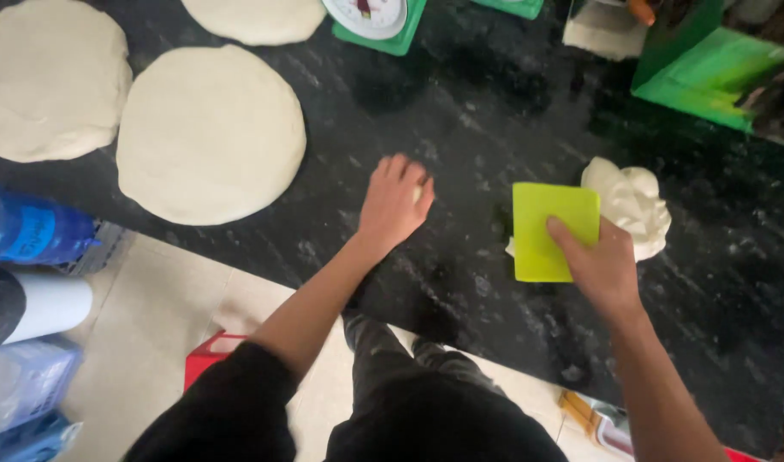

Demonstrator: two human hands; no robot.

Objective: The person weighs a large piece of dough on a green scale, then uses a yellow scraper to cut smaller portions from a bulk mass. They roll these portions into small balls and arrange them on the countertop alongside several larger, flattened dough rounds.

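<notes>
Portioning dough on the dark worktop [495, 111] — scraper in right, small piece under left.

Right hand [602, 269] grips a yellow-green plastic scraper [546, 227], fingers clamped over its lower right corner; the scraper's far edge sits against the white dough lump [632, 205], just beside it on the right side of the worktop. Left hand [394, 201] is cupped palm-down over a small dough piece [418, 193], only a sliver of it showing at the fingertips — loosely curled, not clenched. Two flattened dough rounds [210, 135] [50, 79] lie well apart at far left, a third at the top edge beside a green scale [383, 26]. To do it well, judging by this: keep the scraper upright and cut clean through rather than dragging; roll the small piece with light, even palm pressure so it doesn't smear on the worktop.
</notes>
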